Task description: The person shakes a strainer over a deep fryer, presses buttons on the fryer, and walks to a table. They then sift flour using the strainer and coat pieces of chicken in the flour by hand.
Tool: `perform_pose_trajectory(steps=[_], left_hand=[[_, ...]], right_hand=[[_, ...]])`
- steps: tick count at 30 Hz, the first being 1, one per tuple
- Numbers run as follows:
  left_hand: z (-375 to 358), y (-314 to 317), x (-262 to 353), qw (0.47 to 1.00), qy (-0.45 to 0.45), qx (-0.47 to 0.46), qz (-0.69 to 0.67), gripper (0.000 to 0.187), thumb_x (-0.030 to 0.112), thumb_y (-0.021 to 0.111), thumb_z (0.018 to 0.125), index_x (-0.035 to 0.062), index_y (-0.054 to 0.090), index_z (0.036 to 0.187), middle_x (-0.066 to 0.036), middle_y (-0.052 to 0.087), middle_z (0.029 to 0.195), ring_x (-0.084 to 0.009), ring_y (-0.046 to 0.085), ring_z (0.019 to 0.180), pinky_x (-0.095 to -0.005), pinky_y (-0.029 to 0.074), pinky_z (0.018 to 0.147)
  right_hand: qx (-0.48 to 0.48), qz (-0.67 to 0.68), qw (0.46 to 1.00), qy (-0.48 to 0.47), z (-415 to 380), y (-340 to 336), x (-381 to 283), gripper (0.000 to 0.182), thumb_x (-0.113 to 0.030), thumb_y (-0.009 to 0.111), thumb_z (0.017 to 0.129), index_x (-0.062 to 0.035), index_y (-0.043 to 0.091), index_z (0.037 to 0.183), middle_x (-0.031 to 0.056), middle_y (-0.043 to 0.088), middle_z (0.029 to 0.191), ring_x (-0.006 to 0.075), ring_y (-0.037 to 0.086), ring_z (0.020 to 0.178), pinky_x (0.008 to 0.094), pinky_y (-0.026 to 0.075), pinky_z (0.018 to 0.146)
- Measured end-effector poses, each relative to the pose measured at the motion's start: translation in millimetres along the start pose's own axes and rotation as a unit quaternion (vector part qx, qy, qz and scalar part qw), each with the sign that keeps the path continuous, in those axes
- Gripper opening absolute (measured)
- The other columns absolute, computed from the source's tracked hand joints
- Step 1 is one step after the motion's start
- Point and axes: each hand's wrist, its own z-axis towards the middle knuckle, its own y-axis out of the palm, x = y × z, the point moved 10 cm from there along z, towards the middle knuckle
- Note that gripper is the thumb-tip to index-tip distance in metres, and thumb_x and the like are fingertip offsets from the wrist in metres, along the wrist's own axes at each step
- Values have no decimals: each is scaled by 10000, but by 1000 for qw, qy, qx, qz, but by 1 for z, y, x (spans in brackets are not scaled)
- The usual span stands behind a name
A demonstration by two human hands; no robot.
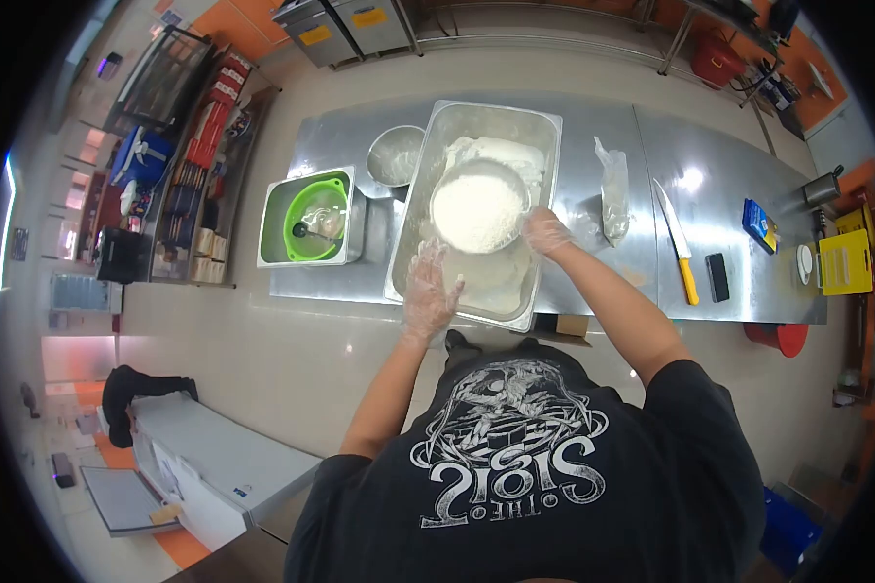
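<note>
A round sieve or bowl (479,206) full of white powder sits inside a large rectangular metal tray (547,146), where more white powder (496,151) lies. My right hand (546,233), in a clear glove, is closed on the round vessel's right rim. My left hand (430,296), also gloved, is at the tray's left front part with its fingers apart and holds nothing. Left of the tray stand an empty metal bowl (396,155) and a metal pan (265,225) with a green basin (295,243) in it.
On the metal table (612,301) to the right lie a plastic bag (613,194), a knife with a yellow handle (687,277), a phone (717,277) and a blue packet (759,226). A person (131,394) bends at a white chest freezer (214,452) at the lower left.
</note>
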Motion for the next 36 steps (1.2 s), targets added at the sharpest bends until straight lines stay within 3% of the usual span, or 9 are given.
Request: perform_pose_trajectory(steps=[2, 5, 8, 11, 23, 26, 30, 33, 36], left_hand=[[1, 2, 2, 1000, -2, -17, 10, 663, 376, 569, 961, 34, 363, 1490, -216, 348, 1545, -388, 277, 1461, -519, 210, 1194], [4, 13, 5, 998, 1, -61, 21, 690, 363, 592, 940, 64, 351, 1514, -178, 324, 1578, -365, 240, 1488, -517, 189, 1204], [4, 21, 7, 997, -5, -72, 30, 720, 373, 625, 922, 72, 348, 1515, -166, 330, 1578, -367, 247, 1484, -528, 190, 1201], [4, 23, 10, 997, 10, -67, 31, 727, 384, 628, 916, 75, 350, 1512, -169, 339, 1570, -377, 253, 1479, -529, 193, 1199], [7, 31, 15, 994, 36, -84, 51, 761, 382, 637, 900, 84, 318, 1523, -172, 332, 1570, -381, 280, 1463, -528, 210, 1194], [8, 32, 19, 996, 45, -70, 26, 776, 383, 654, 887, 72, 325, 1517, -173, 345, 1563, -378, 292, 1457, -516, 215, 1194], [15, 30, 22, 997, 38, -57, 32, 786, 406, 673, 873, 43, 358, 1495, -176, 353, 1558, -376, 306, 1448, -495, 218, 1196], [23, 31, 29, 997, 39, -60, 23, 771, 423, 653, 885, 46, 360, 1490, -179, 336, 1566, -374, 293, 1454, -486, 223, 1199], [30, 32, 35, 997, 47, -54, 17, 763, 425, 641, 893, 37, 358, 1485, -176, 327, 1569, -368, 287, 1457, -478, 226, 1200]], right_hand=[[109, -25, 993, -33, -13, -11, -10, 365, -301, 599, 894, 49, 692, 847, 280, 682, 847, 443, 683, 806, 491, 555, 748], [-52, 43, 991, 113, -5, -5, 8, 323, -270, 597, 894, 34, 707, 886, 275, 696, 911, 426, 697, 857, 487, 563, 771], [-63, -143, 986, -64, -10, 4, -18, 280, -204, 542, 879, 6, 728, 889, 255, 701, 919, 384, 699, 852, 461, 564, 779], [-170, -5, 985, 16, 20, 74, 40, 352, -290, 559, 915, 34, 694, 885, 265, 690, 906, 392, 689, 865, 452, 545, 800], [-75, 21, 994, 71, -38, -7, -25, 199, -127, 615, 800, -30, 754, 905, 216, 720, 943, 347, 715, 898, 411, 568, 795], [-169, -145, 967, -126, -26, 30, -33, 209, -131, 603, 794, -27, 750, 899, 223, 718, 929, 349, 717, 888, 413, 572, 768], [-18, 17, 998, 66, -22, -5, -7, 192, -124, 579, 773, -22, 731, 833, 244, 702, 865, 339, 714, 824, 409, 570, 724], [-108, -91, 987, -71, -11, -12, -18, 183, -127, 577, 800, -19, 724, 822, 250, 691, 841, 361, 703, 805, 448, 559, 716], [49, -6, 998, 25, -4, -20, 15, 206, -147, 563, 819, -9, 716, 811, 235, 685, 807, 367, 691, 776, 470, 544, 673]])
